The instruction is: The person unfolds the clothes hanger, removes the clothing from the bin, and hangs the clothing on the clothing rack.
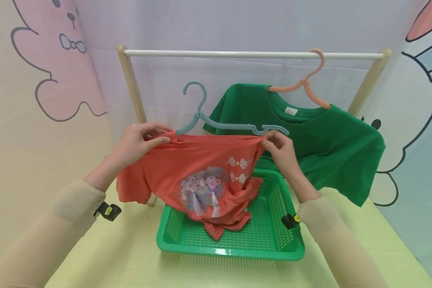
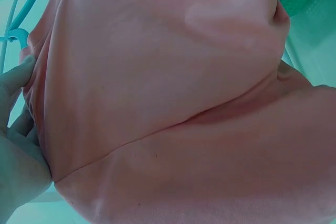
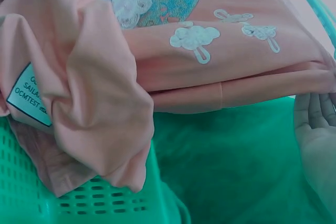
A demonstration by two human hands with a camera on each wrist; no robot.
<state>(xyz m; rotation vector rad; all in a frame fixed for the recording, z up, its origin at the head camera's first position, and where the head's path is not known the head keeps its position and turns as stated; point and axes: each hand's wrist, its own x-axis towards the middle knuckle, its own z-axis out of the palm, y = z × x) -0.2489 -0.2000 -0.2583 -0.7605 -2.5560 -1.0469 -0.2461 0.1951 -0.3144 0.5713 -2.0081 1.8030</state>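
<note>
An orange-red T-shirt with a printed panel is held up by its neckline in the head view, its lower part bunched down in a green basket. My left hand pinches the left end of the neckline. At the right end, the thumb and fingers of my right hand grip the collar edge. The left arm of a blue hanger goes into the neck opening; its right arm lies above the collar, outside the shirt. In the right wrist view, a white label shows on the bunched cloth.
Behind stands a rack with a white rail and wooden posts. A green T-shirt hangs from it at the right on an orange hanger. The basket stands on a pale yellow tabletop, with a curtain behind.
</note>
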